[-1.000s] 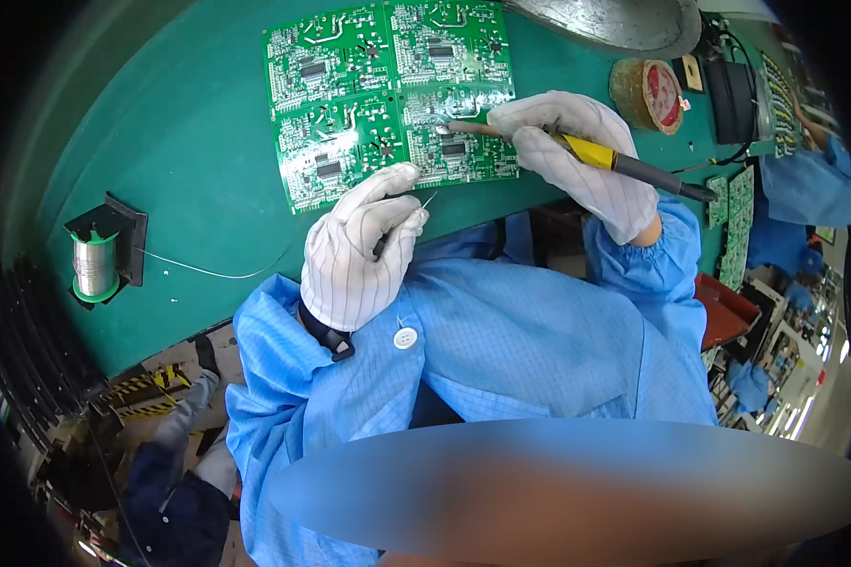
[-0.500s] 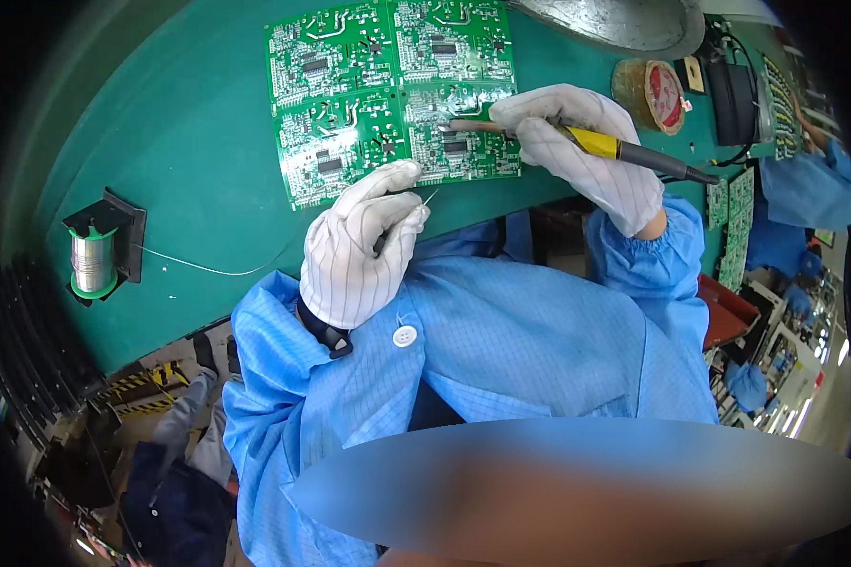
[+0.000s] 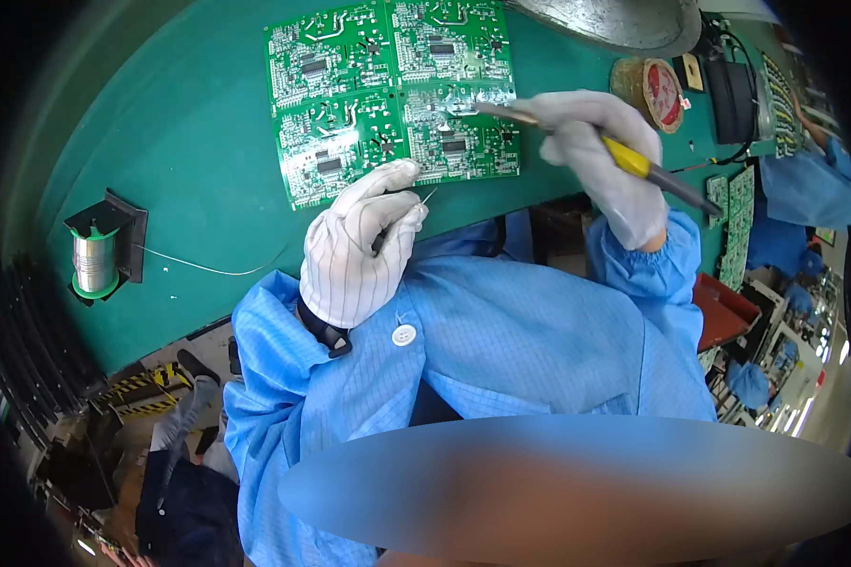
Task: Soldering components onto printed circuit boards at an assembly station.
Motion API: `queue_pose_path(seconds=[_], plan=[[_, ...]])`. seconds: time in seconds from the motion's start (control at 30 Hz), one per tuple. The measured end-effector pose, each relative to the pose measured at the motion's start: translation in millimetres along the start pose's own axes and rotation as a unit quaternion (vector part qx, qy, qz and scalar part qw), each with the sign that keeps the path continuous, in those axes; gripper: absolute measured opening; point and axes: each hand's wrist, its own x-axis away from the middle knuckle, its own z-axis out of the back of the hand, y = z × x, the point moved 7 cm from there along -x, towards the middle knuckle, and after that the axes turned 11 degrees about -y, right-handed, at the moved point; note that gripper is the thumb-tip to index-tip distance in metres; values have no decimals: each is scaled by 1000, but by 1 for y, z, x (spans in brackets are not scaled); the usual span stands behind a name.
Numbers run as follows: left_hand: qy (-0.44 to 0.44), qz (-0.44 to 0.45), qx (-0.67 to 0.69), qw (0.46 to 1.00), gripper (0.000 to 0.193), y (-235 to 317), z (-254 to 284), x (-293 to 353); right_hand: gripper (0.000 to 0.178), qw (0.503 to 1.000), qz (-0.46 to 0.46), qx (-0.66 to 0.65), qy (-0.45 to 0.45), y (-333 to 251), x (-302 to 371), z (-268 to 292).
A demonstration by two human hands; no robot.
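A panel of green circuit boards point(image 3: 350, 98) lies on the green bench mat. My right hand point(image 3: 607, 156), in a white glove, is closed round a soldering iron point(image 3: 631, 159) with a yellow and dark grip. Its tip points left, over the panel's near right board; whether it touches cannot be made out. My left hand point(image 3: 364, 246), in a striped white glove, pinches thin solder wire point(image 3: 429, 196) at the panel's near edge. A short end of the wire sticks out past the fingertips. From a spool point(image 3: 95, 263) at the left, the wire point(image 3: 199, 268) runs toward this hand.
Beyond my right hand sits a roll of tape point(image 3: 648, 94). A grey metal dish point(image 3: 615, 21) stands at the far edge, and a black box point(image 3: 731, 102) with a cable is at the right. More circuit boards point(image 3: 736, 222) and a red bin point(image 3: 723, 312) lie farther right. Another person point(image 3: 184, 501) is at lower left.
My right hand has shifted to the right with the soldering iron, and the tip has moved up and right over the board. My left hand stays nearly still. The person at lower left has moved.
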Motion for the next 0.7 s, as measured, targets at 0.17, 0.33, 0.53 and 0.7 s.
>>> queue_pose_path(seconds=[0.17,0.33,0.53,0.7], plan=[[-1,-8,-4,1000,16,1,1,0,24,935,104,107,323,15,70,57],[-5,-4,-4,1000,17,0,-1,0,20,906,-34,282,315,38,86,73],[1,-14,-20,1000,16,3,-1,0,21,995,-31,-67,71,8,39,-1],[-7,7,-15,1000,15,2,-1,1,16,998,16,53,-16,-7,-2,-29]])
